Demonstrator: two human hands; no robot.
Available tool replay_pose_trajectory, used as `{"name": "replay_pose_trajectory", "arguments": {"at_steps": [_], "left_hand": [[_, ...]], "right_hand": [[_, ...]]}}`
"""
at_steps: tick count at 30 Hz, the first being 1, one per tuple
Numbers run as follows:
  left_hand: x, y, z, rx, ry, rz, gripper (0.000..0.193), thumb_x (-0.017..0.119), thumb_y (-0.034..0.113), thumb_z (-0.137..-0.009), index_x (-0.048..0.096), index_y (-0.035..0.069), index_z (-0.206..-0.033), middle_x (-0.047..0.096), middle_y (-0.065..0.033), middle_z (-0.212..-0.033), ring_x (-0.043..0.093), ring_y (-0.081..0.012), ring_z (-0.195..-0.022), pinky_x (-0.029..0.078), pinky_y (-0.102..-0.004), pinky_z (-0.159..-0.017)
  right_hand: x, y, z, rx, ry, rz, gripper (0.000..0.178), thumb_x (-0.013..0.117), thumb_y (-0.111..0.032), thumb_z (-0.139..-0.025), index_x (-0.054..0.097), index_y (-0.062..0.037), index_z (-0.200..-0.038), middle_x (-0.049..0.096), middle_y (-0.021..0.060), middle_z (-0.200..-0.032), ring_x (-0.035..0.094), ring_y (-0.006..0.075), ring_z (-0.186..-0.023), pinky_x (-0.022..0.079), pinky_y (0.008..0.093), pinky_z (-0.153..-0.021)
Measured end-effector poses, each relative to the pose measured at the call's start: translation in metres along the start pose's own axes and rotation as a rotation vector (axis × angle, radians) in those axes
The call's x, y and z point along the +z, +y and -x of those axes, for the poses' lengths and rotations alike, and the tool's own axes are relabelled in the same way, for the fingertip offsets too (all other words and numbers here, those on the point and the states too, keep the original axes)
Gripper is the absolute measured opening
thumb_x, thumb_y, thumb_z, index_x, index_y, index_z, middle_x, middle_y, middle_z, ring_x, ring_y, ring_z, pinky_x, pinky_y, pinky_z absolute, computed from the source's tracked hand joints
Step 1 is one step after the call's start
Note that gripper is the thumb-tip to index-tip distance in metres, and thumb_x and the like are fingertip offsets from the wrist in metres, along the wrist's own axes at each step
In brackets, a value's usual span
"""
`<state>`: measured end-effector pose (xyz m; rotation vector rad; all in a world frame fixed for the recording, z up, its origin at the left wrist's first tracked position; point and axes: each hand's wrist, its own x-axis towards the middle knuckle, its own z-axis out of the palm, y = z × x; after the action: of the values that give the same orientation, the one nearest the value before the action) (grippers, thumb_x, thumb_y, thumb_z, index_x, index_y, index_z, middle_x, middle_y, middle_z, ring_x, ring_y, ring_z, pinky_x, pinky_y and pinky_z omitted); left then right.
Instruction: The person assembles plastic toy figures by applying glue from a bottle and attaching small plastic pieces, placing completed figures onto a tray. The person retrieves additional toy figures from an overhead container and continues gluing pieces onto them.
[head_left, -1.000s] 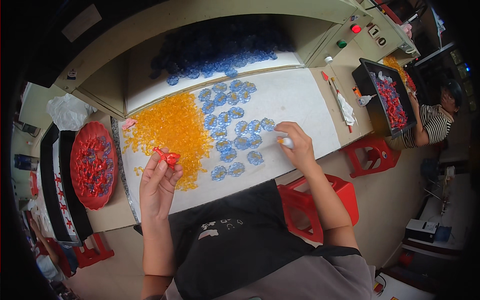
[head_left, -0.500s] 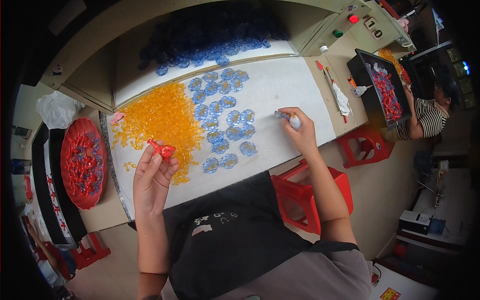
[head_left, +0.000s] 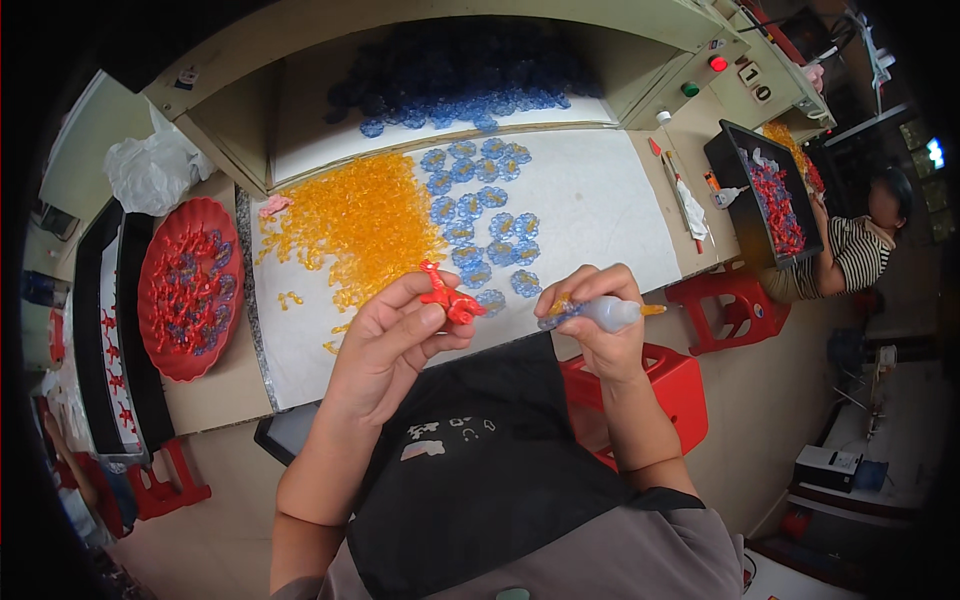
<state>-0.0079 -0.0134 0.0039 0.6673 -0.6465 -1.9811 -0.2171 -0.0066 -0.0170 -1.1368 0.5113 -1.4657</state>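
My left hand (head_left: 388,350) pinches a small glossy red plastic figure (head_left: 447,299) between thumb and fingers, above the near edge of the white work surface. In my right hand (head_left: 615,348) is a small white squeeze bottle (head_left: 614,314), its yellowish tip pointing right. At that hand's fingertips is a clear blue piece with some yellow on it (head_left: 557,310), partly hidden by the fingers. The two hands are apart. Beyond them, blue flower-shaped pieces (head_left: 500,251) lie in loose rows beside a spread heap of small amber pieces (head_left: 370,225).
A red scalloped tray (head_left: 157,336) of red and blue pieces stands at left, next to a black tray (head_left: 158,415). Dark blue pieces (head_left: 460,85) fill the cabinet opening. At right are a black bin (head_left: 735,160), red stools (head_left: 735,310) and a person in stripes (head_left: 855,258).
Both hands have drawn nearer my body and closer together. The right one has lifted the bottle and blue piece off the work surface area; the left still holds the red figure. The view has shifted.
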Motion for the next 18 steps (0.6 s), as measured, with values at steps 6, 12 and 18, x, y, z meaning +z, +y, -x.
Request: {"name": "replay_pose_trajectory", "arguments": {"at_steps": [6,12,18], "left_hand": [[0.004,0.005,0.008,-0.077,-0.087,-0.011,0.029,0.052,0.012,-0.081,0.048,-0.001,-0.106,0.058,-0.0101,-0.09,0.058,-0.013,-0.077,0.047,-0.024,-0.071],[0.006,0.004,0.008,-0.147,-0.112,0.003,0.029,0.053,0.012,-0.08,0.05,-0.003,-0.104,0.059,-0.0091,-0.081,0.059,-0.0118,-0.066,0.049,-0.0225,-0.063],[0.007,0.003,0.006,-0.173,-0.136,-0.025,0.029,0.053,0.011,-0.08,0.05,-0.004,-0.105,0.06,-0.0093,-0.081,0.058,-0.0114,-0.064,0.049,-0.0219,-0.06]], "right_hand": [[0.014,-0.013,-0.002,-0.057,-0.157,0.086,0.016,0.059,0.005,-0.07,0.051,0.0005,-0.083,0.052,0.013,-0.081,0.059,0.0277,-0.078,0.049,0.0356,-0.068],[0.024,-0.019,-0.007,-0.076,-0.228,0.244,0.016,0.062,0.007,-0.066,0.055,0.0019,-0.08,0.054,0.0143,-0.081,0.059,0.0252,-0.076,0.049,0.033,-0.068],[0.03,-0.026,-0.009,-0.108,-0.231,0.46,0.019,0.064,0.008,-0.062,0.058,0.0008,-0.078,0.057,0.0135,-0.079,0.06,0.0224,-0.075,0.049,0.03,-0.066]]}}
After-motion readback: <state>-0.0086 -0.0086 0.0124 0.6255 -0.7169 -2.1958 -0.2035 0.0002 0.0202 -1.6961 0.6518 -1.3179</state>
